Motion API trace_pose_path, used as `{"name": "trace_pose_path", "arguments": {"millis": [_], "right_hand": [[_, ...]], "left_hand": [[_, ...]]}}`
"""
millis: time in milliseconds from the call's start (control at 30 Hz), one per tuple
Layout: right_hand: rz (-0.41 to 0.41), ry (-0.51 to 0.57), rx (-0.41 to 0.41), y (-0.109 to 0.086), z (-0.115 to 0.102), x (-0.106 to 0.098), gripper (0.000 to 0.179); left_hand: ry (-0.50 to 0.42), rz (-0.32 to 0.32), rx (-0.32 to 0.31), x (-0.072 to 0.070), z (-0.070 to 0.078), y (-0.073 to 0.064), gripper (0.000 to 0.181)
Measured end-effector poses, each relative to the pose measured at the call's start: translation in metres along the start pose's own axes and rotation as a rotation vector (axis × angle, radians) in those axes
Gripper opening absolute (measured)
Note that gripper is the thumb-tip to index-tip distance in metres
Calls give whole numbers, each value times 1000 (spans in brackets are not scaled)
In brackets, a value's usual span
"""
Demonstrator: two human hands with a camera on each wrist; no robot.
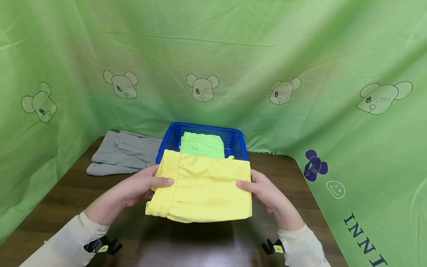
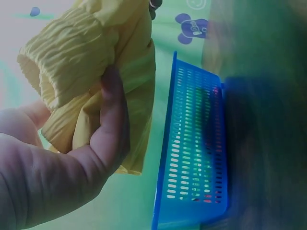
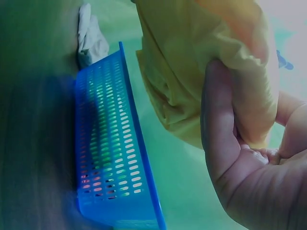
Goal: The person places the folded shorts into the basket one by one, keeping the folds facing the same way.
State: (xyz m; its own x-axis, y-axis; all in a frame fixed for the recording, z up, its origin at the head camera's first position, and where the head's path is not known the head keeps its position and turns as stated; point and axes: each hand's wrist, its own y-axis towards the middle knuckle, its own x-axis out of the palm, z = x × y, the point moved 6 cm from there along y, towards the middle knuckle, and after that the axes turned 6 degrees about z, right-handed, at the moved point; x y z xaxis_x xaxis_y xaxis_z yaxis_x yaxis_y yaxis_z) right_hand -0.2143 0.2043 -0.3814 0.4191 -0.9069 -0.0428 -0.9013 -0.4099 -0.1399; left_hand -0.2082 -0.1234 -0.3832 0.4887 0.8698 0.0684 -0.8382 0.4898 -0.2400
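Observation:
Folded yellow pants (image 1: 210, 189) with a ruffled elastic waistband are held up between both hands, raised above the table in front of the basket. My left hand (image 1: 141, 185) grips the waistband end, thumb on top and fingers underneath. At the opposite end my right hand (image 1: 265, 191) pinches the fabric the same way. Behind the pants stands a blue perforated basket (image 1: 239, 142), partly covered by them in the head view. Inside it lies a folded bright green garment (image 1: 202, 144). Through the basket's holes in the wrist views, green and some red show.
A folded grey garment (image 1: 128, 152) lies on the brown wooden table (image 1: 283, 174), left of the basket. Green fabric (image 1: 247, 48) printed with bear heads hangs behind and at both sides of the table.

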Motion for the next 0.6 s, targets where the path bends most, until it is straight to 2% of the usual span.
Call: {"name": "trace_pose_path", "arguments": {"millis": [400,600], "right_hand": [[92,-65,37,16,-5,-9,55],[96,-10,33,25,-7,-10,52]], "left_hand": [[28,41,-1,-9,7,21,54],[10,84,-20,-13,10,32,53]]}}
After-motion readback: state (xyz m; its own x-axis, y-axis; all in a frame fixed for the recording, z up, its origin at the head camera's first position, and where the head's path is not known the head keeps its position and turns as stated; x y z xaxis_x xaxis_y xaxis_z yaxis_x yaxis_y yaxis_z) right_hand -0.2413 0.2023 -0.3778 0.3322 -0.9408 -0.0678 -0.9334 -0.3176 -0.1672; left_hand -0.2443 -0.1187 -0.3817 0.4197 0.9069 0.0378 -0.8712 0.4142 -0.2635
